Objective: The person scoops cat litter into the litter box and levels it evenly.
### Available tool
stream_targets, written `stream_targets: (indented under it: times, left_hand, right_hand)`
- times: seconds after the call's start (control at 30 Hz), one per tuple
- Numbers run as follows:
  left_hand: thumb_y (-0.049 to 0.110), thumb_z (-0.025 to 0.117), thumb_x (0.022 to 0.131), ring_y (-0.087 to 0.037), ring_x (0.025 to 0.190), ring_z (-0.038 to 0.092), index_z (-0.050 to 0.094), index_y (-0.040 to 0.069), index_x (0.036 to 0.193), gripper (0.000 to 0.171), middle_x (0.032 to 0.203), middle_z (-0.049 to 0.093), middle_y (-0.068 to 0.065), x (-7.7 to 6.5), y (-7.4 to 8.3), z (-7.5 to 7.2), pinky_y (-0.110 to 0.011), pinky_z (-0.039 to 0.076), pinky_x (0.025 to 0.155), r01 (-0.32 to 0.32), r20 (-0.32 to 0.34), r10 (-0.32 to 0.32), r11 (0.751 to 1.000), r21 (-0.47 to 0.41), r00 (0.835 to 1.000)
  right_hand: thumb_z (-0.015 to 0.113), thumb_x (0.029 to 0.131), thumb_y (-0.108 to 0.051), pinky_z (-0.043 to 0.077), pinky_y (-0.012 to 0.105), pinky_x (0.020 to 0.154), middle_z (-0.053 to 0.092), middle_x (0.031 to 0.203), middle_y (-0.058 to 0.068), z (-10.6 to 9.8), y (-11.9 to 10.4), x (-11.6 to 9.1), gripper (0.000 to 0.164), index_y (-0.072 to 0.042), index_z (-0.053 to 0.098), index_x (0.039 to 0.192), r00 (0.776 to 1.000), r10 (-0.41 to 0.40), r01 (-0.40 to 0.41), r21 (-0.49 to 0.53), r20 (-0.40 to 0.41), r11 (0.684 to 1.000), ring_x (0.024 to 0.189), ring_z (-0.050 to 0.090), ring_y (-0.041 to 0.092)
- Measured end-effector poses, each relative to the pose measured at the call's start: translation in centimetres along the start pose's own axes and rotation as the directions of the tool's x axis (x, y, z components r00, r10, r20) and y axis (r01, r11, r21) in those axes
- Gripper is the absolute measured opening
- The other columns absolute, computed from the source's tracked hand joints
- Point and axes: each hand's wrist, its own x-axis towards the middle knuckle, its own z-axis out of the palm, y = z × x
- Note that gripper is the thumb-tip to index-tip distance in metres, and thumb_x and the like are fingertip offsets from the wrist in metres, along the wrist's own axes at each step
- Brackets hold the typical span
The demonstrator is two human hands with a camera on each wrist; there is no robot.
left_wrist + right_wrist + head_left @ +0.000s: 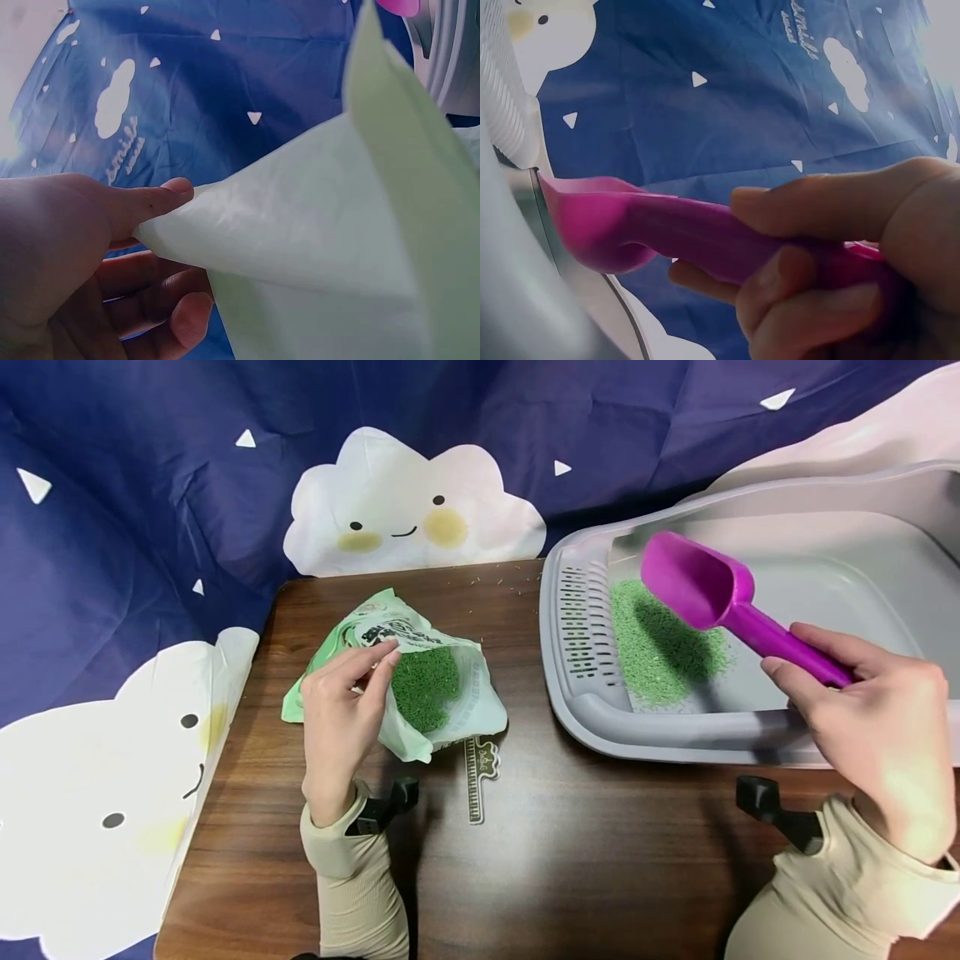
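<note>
A purple scoop (pixel 693 578) hangs over the left part of a grey litter box (pixel 840 577). My right hand (pixel 877 718) grips its handle, and in the right wrist view the fingers curl round the purple handle (pixel 697 232). Below the scoop, green litter pellets (pixel 660 652) lie in a heap on the box floor. My left hand (pixel 345 702) pinches the edge of a pale green litter bag (pixel 480 685), which lies with its mouth spread and green pellets inside. In the left wrist view the bag's white edge (pixel 285 217) sits between thumb and fingers.
Slots line the raised ledge (pixel 581 622) at the box's left end. A flat ruler-like piece (pixel 474 781) lies on the brown table (pixel 555 860) in front of the bag. A few loose pellets are scattered near the back edge. Behind hangs a blue cloth (pixel 480 410) with clouds.
</note>
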Motion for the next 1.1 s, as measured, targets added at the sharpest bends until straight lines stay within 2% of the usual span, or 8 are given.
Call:
stream_targets:
  times: [0.17, 0.27, 0.37, 0.47, 0.6, 0.73, 0.9, 1.1]
  left_hand:
    - [0.012, 0.068, 0.09, -0.007, 0.059, 0.053, 0.077, 0.004, 0.099, 0.015, 0.079, 0.072, -0.007, 0.0, 0.1, 0.0, -0.01, 0.039, 0.057, 0.003, 0.005, -0.003, 1.0, 0.001, 1.0]
    - [0.012, 0.067, 0.091, -0.006, 0.059, 0.053, 0.077, 0.004, 0.1, 0.015, 0.08, 0.072, -0.006, 0.1, 0.2, -0.1, -0.011, 0.039, 0.057, 0.007, 0.011, -0.007, 1.0, 0.004, 1.0]
    - [0.012, 0.067, 0.091, -0.006, 0.059, 0.053, 0.077, 0.004, 0.1, 0.015, 0.081, 0.072, -0.006, 0.1, 0.3, -0.1, -0.011, 0.039, 0.057, 0.007, 0.013, -0.007, 1.0, 0.002, 1.0]
    - [0.012, 0.067, 0.09, -0.006, 0.059, 0.053, 0.077, 0.005, 0.1, 0.015, 0.081, 0.072, -0.007, 0.1, 0.3, -0.1, -0.01, 0.039, 0.057, 0.006, 0.013, -0.006, 1.0, 0.001, 1.0]
    - [0.013, 0.067, 0.091, -0.007, 0.059, 0.054, 0.077, 0.005, 0.099, 0.015, 0.081, 0.072, -0.007, 0.1, 0.3, -0.1, -0.01, 0.04, 0.057, 0.006, 0.015, -0.006, 1.0, 0.008, 1.0]
    - [0.013, 0.067, 0.091, -0.007, 0.059, 0.054, 0.077, 0.004, 0.099, 0.016, 0.081, 0.072, -0.008, 0.0, 0.1, -0.3, -0.01, 0.04, 0.058, 0.004, 0.02, -0.005, 1.0, 0.017, 1.0]
    - [0.012, 0.068, 0.09, -0.008, 0.059, 0.053, 0.077, 0.004, 0.099, 0.015, 0.08, 0.072, -0.009, 0.1, 0.0, -0.4, -0.009, 0.04, 0.058, 0.0, 0.016, 0.0, 1.0, 0.014, 1.0]
    - [0.013, 0.066, 0.091, -0.01, 0.059, 0.055, 0.077, 0.005, 0.1, 0.016, 0.08, 0.073, -0.008, 0.2, 0.2, -0.4, -0.01, 0.042, 0.059, 0.009, 0.022, -0.009, 1.0, -0.005, 1.0]
  right_hand:
    - [0.076, 0.082, -0.013, 0.036, 0.015, 0.039, 0.062, 0.059, -0.023, -0.1, -0.4, 0.2, 0.033, -0.009, 0.072, 0.114, 0.996, 0.079, -0.083, 0.154, 0.029, 0.985, 0.043, 0.053, -0.003]
    - [0.077, 0.081, -0.01, 0.039, 0.015, 0.039, 0.065, 0.057, -0.011, 0.0, -0.5, 0.2, 0.031, -0.01, 0.073, 0.111, 0.989, 0.134, -0.145, 0.314, 0.054, 0.938, 0.044, 0.056, 0.002]
    - [0.079, 0.078, -0.005, 0.041, 0.017, 0.037, 0.067, 0.057, -0.001, 0.4, -0.7, 0.3, 0.03, -0.004, 0.074, 0.108, 0.982, 0.168, -0.186, 0.563, 0.084, 0.805, 0.042, 0.056, 0.006]
    - [0.077, 0.078, 0.001, 0.038, 0.019, 0.032, 0.068, 0.06, 0.008, 1.3, -0.8, 0.3, 0.03, 0.005, 0.072, 0.107, 0.979, 0.154, -0.197, 0.775, 0.13, 0.601, 0.041, 0.057, 0.009]
    - [0.068, 0.088, -0.003, 0.016, 0.025, 0.022, 0.068, 0.065, 0.01, 2.1, -1.2, 0.3, 0.032, 0.005, 0.066, 0.118, 0.96, 0.077, -0.269, 0.818, 0.268, 0.508, 0.043, 0.057, 0.009]
    - [0.061, 0.094, -0.006, 0.028, 0.023, 0.026, 0.071, 0.074, 0.012, 3.2, -1.5, 0.4, 0.036, 0.001, 0.06, 0.128, 0.907, 0.004, -0.38, 0.815, 0.42, 0.437, 0.053, 0.063, 0.012]
    - [0.054, 0.097, -0.001, 0.054, 0.019, 0.055, 0.072, 0.088, 0.016, 5.3, -2.0, 0.4, 0.034, 0.0, 0.058, 0.13, 0.84, -0.111, -0.487, 0.827, 0.532, 0.28, 0.068, 0.067, 0.016]
    - [0.035, 0.099, 0.008, 0.055, 0.024, 0.082, 0.057, 0.124, 0.022, 7.7, -2.5, -0.8, 0.04, 0.006, 0.046, 0.137, 0.709, -0.322, -0.659, 0.752, 0.628, 0.017, 0.094, 0.066, 0.023]
